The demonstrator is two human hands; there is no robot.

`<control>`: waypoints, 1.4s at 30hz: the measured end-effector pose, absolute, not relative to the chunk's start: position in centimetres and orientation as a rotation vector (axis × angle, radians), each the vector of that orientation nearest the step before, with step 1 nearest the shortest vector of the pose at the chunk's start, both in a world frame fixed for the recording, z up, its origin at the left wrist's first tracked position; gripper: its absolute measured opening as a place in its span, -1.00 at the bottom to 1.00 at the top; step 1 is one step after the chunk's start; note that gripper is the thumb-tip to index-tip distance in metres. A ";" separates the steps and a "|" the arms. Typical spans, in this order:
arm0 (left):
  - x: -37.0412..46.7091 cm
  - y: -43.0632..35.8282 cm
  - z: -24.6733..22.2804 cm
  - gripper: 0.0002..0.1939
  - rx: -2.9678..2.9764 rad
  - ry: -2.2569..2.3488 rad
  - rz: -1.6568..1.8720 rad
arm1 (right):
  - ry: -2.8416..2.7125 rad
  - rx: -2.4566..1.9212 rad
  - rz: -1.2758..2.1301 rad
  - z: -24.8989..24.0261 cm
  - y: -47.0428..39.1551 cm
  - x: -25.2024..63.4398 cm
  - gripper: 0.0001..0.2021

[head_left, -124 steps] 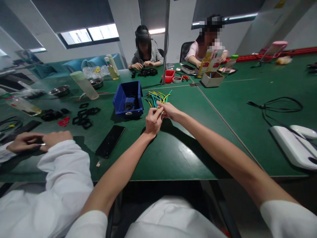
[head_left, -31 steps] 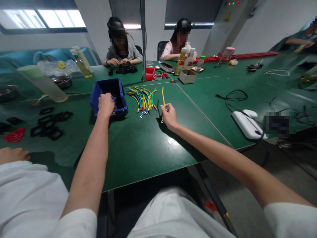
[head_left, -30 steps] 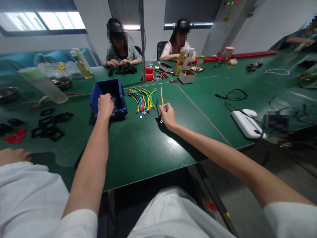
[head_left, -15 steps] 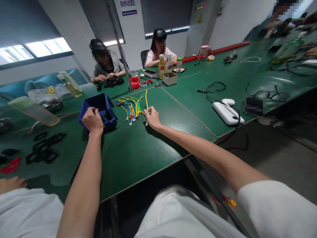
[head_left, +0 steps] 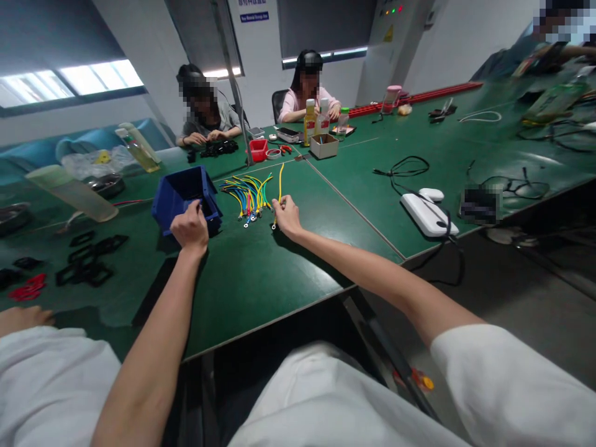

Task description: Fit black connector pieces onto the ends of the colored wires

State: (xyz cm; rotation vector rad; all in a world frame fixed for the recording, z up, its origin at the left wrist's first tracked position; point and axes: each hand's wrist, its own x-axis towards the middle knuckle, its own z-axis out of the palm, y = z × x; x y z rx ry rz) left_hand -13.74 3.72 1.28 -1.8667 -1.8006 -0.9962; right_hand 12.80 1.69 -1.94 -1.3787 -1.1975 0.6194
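My right hand [head_left: 287, 216] is closed on a yellow wire [head_left: 281, 179], which stands up from my fingers with a ring terminal at its lower end. Just left of it, a fanned bundle of yellow, blue, green and red wires [head_left: 251, 191] lies on the green table, metal ring ends toward me. My left hand [head_left: 190, 228] is pinched at the near rim of a blue plastic bin [head_left: 170, 195]. What its fingertips hold looks small and dark, too small to name. The bin's contents are mostly hidden behind that hand.
Black frame-like parts [head_left: 88, 261] and red pieces [head_left: 28, 288] lie to the left, near another person's hand [head_left: 25, 318]. A white device [head_left: 426, 212] with a black cable sits at right. Two people work across the table, near bottles and a small box [head_left: 323, 146].
My left hand has come up and right, out of the bin's interior to its near edge. The right hand still holds the yellow wire. The whole view has shifted slightly.
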 end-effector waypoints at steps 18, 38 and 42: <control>-10.5 2.3 0.1 -0.66 -2.109 -1.659 -1.369 | -1.276 -1.403 0.603 -1.8 1.3 12.8 -0.73; -7.6 1.7 -1.4 -0.87 -2.685 -1.585 -1.134 | -1.258 -1.325 0.648 -2.0 1.2 12.7 -0.77; -6.9 0.8 -1.0 -0.83 -2.726 -1.578 -0.908 | -1.236 -1.309 0.688 -1.8 1.0 12.7 -0.76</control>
